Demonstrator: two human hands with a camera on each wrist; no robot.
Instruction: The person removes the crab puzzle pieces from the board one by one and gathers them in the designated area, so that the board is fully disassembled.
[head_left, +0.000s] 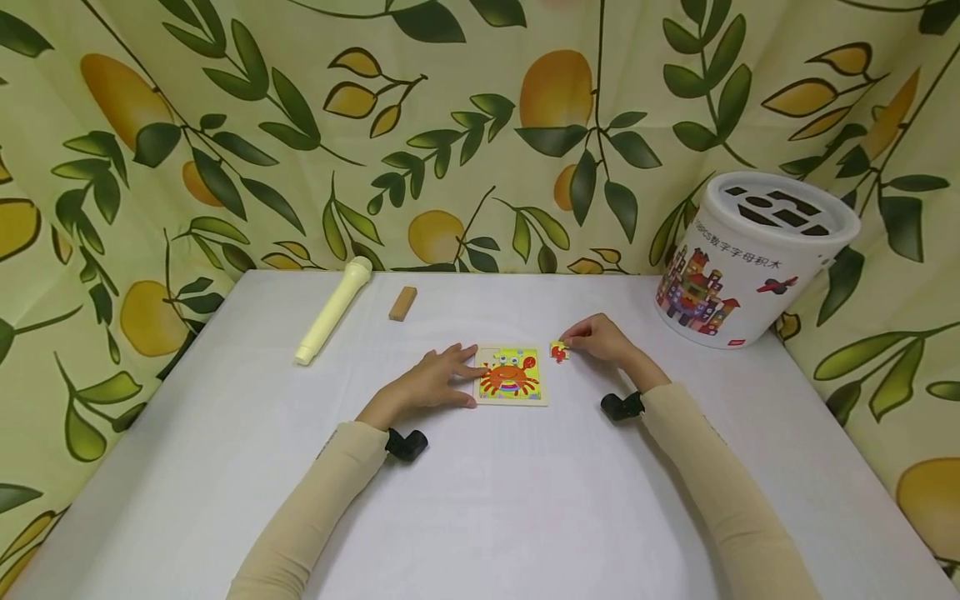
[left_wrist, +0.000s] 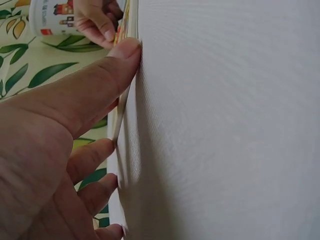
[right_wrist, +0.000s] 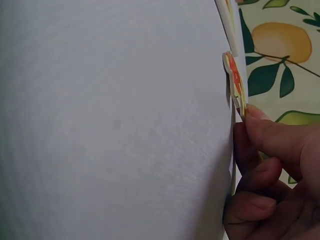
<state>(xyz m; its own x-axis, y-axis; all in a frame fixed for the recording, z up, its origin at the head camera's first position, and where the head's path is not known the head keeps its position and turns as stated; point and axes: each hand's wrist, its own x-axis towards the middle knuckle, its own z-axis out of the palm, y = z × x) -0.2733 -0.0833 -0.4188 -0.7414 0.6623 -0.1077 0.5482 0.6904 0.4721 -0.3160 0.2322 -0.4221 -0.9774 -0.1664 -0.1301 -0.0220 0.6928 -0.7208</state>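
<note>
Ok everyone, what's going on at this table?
A person's left hand touches the left side of a crab puzzle, while the right hand pinches a loose piece to the right of it. The piece is apart from the puzzle. A wooden block and a white bucket sit untouched.

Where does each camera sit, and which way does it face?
Head: worn on the head, facing forward and down at the crab puzzle; left hand, right hand and sleeves show.
Left wrist: worn there, looking past the left hand across the table; right hand and tub show beyond.
Right wrist: worn there, looking at the puzzle piece in the right hand.
Head and right wrist share the piece.
</note>
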